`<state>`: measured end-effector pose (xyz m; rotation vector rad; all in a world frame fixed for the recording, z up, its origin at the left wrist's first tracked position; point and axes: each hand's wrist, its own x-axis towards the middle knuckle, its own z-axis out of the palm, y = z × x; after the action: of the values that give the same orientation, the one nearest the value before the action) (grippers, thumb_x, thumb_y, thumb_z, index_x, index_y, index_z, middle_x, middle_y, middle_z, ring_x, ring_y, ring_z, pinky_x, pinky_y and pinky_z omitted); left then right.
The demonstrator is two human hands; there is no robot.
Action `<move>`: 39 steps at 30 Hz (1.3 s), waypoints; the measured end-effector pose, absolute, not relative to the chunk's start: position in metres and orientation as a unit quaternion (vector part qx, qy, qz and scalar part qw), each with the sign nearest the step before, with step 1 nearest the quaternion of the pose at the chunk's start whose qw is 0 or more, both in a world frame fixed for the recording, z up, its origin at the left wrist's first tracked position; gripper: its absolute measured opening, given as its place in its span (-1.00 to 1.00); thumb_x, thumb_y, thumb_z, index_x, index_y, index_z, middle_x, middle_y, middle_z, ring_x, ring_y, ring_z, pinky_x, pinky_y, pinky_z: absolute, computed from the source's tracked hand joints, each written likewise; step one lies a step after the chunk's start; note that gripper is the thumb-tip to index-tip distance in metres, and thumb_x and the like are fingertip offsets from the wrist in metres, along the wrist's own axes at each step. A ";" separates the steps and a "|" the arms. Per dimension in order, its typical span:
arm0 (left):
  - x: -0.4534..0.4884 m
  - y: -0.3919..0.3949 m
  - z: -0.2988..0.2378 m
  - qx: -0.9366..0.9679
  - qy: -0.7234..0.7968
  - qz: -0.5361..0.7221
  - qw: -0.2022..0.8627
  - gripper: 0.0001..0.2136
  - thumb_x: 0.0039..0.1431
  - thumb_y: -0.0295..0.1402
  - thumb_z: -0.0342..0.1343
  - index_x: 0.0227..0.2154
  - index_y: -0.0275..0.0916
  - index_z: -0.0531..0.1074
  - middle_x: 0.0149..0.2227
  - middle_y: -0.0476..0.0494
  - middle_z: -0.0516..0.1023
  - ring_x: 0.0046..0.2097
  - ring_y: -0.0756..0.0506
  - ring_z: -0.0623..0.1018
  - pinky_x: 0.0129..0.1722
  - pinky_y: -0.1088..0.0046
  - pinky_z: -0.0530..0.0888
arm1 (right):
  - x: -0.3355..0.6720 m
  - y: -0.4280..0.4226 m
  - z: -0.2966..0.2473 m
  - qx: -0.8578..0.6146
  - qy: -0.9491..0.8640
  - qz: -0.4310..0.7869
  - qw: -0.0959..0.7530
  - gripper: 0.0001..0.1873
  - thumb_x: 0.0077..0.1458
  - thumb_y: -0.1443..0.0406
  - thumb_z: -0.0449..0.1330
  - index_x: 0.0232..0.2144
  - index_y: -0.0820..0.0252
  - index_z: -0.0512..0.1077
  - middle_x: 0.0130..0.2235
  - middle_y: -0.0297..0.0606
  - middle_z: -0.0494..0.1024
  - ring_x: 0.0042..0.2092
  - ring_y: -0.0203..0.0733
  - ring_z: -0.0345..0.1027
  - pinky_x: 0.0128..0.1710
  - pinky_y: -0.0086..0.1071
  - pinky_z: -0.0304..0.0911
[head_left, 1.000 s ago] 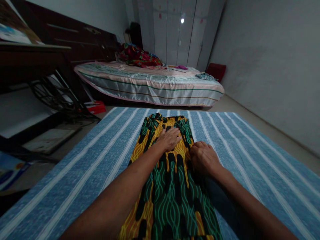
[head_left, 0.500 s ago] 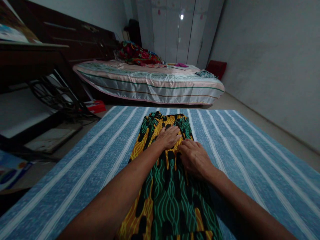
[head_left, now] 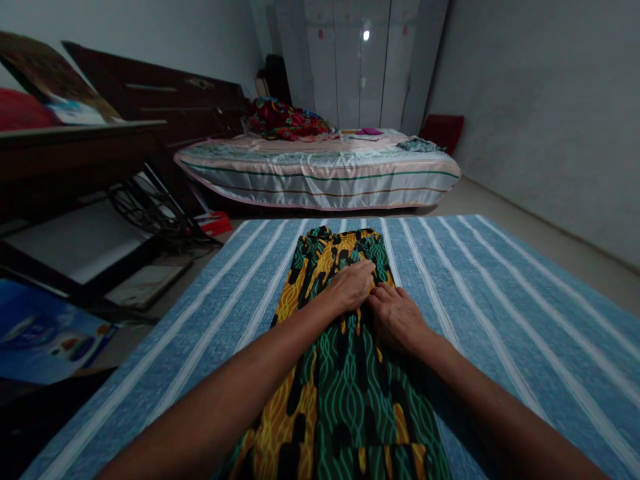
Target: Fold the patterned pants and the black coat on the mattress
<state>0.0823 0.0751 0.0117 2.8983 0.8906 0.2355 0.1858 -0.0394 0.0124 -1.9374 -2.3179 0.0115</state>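
Observation:
A patterned shirt point(head_left: 345, 387) in black, green and yellow lies folded into a long strip, its collar end away from me. My left hand point(head_left: 353, 287) rests on its upper part with the fingers curled into the cloth; the fingertips are partly hidden. Just to the right and a little nearer, my right hand point(head_left: 399, 319) is closed at the shirt's right edge, its fingers bent onto the fabric. The two hands almost touch. Under the shirt is a blue cloth with white stripes point(head_left: 235, 293).
Beyond the striped surface stands a bed point(head_left: 320, 175) with a red floral blanket point(head_left: 290, 120). On the left are a sewing-machine table point(head_left: 80, 137), a red box point(head_left: 215, 223) and a blue printed package point(head_left: 47, 333). A bare wall point(head_left: 550, 120) runs along the right.
My left hand has slid right and slightly toward me, and its fingers have gone from flat to curled. The right hand stays at the shirt's edge. The view has shifted slightly left.

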 end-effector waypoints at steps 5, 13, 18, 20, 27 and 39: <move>0.061 0.065 -0.004 0.960 0.265 0.067 0.067 -0.66 0.33 -0.34 -0.31 0.03 -0.18 0.26 0.12 -0.14 0.35 0.18 -0.09 0.28 0.18 0.27 0.21 | 0.188 -0.040 0.013 -0.639 -0.765 0.018 0.071 -0.67 0.16 0.38 -0.07 -0.08 0.21 0.37 -0.06 -0.09 0.43 0.05 -0.04 0.15 -0.02 -0.22 0.05; 0.056 0.069 -0.016 0.964 0.252 0.083 0.032 -0.64 0.32 -0.28 -0.27 0.09 -0.22 0.22 0.21 -0.17 0.25 0.25 -0.10 0.18 0.21 0.24 0.10 | 0.209 -0.043 0.023 -0.632 -0.763 0.088 0.102 -0.67 0.09 0.44 -0.03 -0.12 0.19 0.39 -0.07 -0.18 0.43 -0.01 -0.17 0.22 -0.04 -0.34 0.08; 0.059 0.068 -0.016 0.964 0.247 0.091 0.022 -0.63 0.31 -0.27 -0.25 0.07 -0.24 0.25 0.19 -0.20 0.28 0.23 -0.12 0.21 0.19 0.23 0.13 | 0.201 -0.070 0.027 -0.592 -0.793 0.065 0.131 -0.74 0.08 0.40 0.02 -0.17 0.20 0.40 -0.11 -0.19 0.45 0.02 -0.15 0.19 0.02 -0.30 0.07; 0.059 0.068 -0.016 0.965 0.246 0.092 0.021 -0.63 0.31 -0.26 -0.25 0.07 -0.26 0.26 0.18 -0.22 0.29 0.23 -0.14 0.22 0.18 0.21 0.13 | 0.199 -0.082 0.021 -0.599 -0.790 0.052 0.120 -0.75 0.09 0.40 0.02 -0.21 0.19 0.42 -0.11 -0.19 0.46 0.05 -0.12 0.17 0.04 -0.27 0.06; 0.059 0.068 -0.015 0.966 0.235 0.107 0.000 -0.65 0.31 -0.27 -0.24 0.02 -0.28 0.29 0.14 -0.24 0.33 0.18 -0.16 0.28 0.12 0.20 0.20 | 0.188 -0.097 0.002 -0.625 -0.762 -0.006 0.167 -0.75 0.10 0.42 0.00 -0.27 0.16 0.46 -0.04 -0.18 0.45 0.10 -0.08 0.14 0.07 -0.24 0.07; 0.060 0.068 -0.016 0.967 0.227 0.111 -0.013 -0.69 0.31 -0.29 -0.21 -0.01 -0.26 0.30 0.12 -0.20 0.36 0.15 -0.14 0.31 0.10 0.25 0.20 | 0.167 -0.108 0.012 -0.653 -0.738 0.002 0.170 -0.81 0.08 0.41 0.05 -0.31 0.18 0.46 -0.16 -0.17 0.48 0.03 -0.09 0.21 0.05 -0.24 0.09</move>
<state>0.0603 0.0685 -0.0160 3.0640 0.7202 0.3515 0.1665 -0.1081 0.0121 -1.8559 -2.0975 0.0052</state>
